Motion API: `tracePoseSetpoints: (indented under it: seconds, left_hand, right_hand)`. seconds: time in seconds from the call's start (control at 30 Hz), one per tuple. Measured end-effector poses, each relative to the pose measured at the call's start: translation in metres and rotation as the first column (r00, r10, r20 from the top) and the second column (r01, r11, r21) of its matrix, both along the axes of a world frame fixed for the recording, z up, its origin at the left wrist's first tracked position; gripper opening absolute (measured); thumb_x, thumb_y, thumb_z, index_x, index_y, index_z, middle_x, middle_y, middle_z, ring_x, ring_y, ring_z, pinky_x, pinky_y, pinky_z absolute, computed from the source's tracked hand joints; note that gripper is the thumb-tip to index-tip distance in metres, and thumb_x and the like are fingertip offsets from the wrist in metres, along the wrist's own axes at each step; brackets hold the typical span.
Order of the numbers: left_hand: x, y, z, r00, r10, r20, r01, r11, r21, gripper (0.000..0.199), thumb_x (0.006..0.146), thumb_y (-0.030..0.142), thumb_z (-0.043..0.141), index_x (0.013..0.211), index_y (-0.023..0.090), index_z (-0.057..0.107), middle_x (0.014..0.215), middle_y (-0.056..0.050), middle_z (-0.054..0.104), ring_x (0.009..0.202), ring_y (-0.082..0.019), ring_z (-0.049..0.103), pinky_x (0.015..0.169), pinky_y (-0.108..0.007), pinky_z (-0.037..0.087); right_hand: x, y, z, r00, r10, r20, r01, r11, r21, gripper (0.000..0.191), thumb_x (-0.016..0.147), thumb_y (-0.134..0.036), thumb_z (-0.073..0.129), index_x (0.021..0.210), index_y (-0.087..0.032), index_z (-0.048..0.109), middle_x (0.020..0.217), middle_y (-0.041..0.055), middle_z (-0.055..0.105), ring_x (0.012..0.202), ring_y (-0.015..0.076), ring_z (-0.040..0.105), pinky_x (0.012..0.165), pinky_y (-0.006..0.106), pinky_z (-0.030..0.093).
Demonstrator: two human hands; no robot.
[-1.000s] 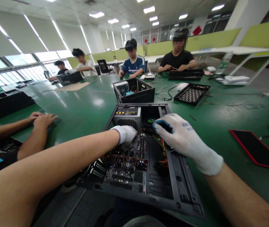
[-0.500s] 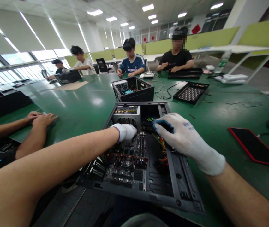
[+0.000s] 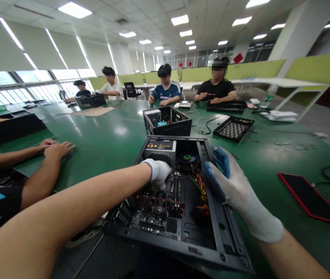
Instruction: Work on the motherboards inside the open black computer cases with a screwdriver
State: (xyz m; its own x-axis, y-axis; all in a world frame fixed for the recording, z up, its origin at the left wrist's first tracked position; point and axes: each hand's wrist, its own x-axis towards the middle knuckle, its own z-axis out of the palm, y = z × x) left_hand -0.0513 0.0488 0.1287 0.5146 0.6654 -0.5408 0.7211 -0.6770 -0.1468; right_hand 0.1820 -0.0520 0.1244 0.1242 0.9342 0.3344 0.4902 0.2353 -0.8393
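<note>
An open black computer case [image 3: 231,232] lies on its side in front of me. My left hand [image 3: 159,173], in a white glove, reaches into it over the motherboard [image 3: 165,221], just below the power supply [image 3: 161,146]. Its fingers are curled downward, and what they hold, if anything, is hidden. At the case's right rim is my right hand [image 3: 231,178], in a white glove with blue palm side. Its thumb and fingers stand apart with nothing seen between them. Colored cables [image 3: 202,193] and a round black fan [image 3: 187,159] with a green label sit between the hands.
Another open case [image 3: 171,126] stands just beyond mine on the green table [image 3: 103,139]. A black tray-like panel [image 3: 233,128] and a red-edged tablet-like slab [image 3: 310,197] lie to the right. A neighbor's hands [image 3: 57,147] rest on the left. Several people sit across.
My right hand has moved from above the cables out to the case's right rim, and its thumb and fingers have spread. My left hand stays near the power supply. The view has tilted up.
</note>
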Motion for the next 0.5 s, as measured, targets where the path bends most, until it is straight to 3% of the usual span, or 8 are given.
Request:
tracePoseSetpoints:
  seconds: [0.07,0.17,0.27,0.37,0.5]
  left_hand:
    - [-0.003,-0.006,0.010,0.994,0.007,0.113,-0.009,1.000,0.015,0.077,0.065,0.045,0.086,0.132,0.014,0.064,0.130,-0.018,0.072,0.117,-0.036,0.071,0.097,-0.038,0.058]
    - [-0.007,-0.017,0.024,0.965,0.025,0.262,-0.041,0.997,0.058,0.071,0.077,0.050,0.075,0.133,0.011,0.058,0.126,-0.019,0.072,0.113,-0.035,0.072,0.092,-0.039,0.059]
    - [-0.015,-0.031,0.039,0.942,-0.001,0.336,-0.029,0.996,0.084,0.044,0.089,0.042,0.061,0.122,0.013,0.061,0.120,-0.017,0.074,0.108,-0.031,0.073,0.089,-0.037,0.057]
    - [-0.032,-0.047,0.058,0.916,-0.033,0.400,-0.030,0.988,0.150,0.028,0.095,0.036,0.052,0.112,0.016,0.063,0.115,-0.014,0.074,0.105,-0.028,0.072,0.089,-0.036,0.055]
    - [-0.066,-0.080,0.089,0.832,-0.062,0.551,-0.121,0.949,0.290,0.017,0.095,0.032,0.050,0.097,0.021,0.063,0.098,-0.007,0.074,0.092,-0.023,0.071,0.083,-0.032,0.053]
  right_hand:
    - [0.005,-0.010,-0.015,0.987,-0.050,-0.153,0.029,0.990,-0.140,0.089,0.087,-0.070,0.066,0.162,-0.031,0.037,0.163,0.0090,0.046,0.148,0.0358,0.045,0.126,0.058,0.029]
    - [0.004,-0.024,-0.032,0.929,-0.020,-0.369,-0.082,0.963,-0.257,0.092,0.081,-0.073,0.068,0.159,-0.031,0.043,0.163,0.0068,0.048,0.153,0.0371,0.039,0.128,0.055,0.028]
    - [-0.006,-0.032,-0.035,0.846,0.053,-0.531,-0.207,0.950,-0.234,0.087,0.080,-0.071,0.067,0.156,-0.031,0.049,0.161,0.0038,0.051,0.155,0.0359,0.035,0.128,0.052,0.032]
    - [-0.021,-0.029,-0.032,0.818,0.094,-0.567,-0.256,0.943,-0.212,0.085,0.081,-0.066,0.070,0.156,-0.033,0.048,0.162,0.0029,0.049,0.156,0.0351,0.033,0.128,0.052,0.033]
    - [-0.054,-0.009,-0.036,0.784,0.260,-0.563,-0.390,0.912,-0.123,0.080,0.090,-0.061,0.061,0.161,-0.030,0.038,0.156,0.0093,0.056,0.144,0.0361,0.052,0.118,0.056,0.045]
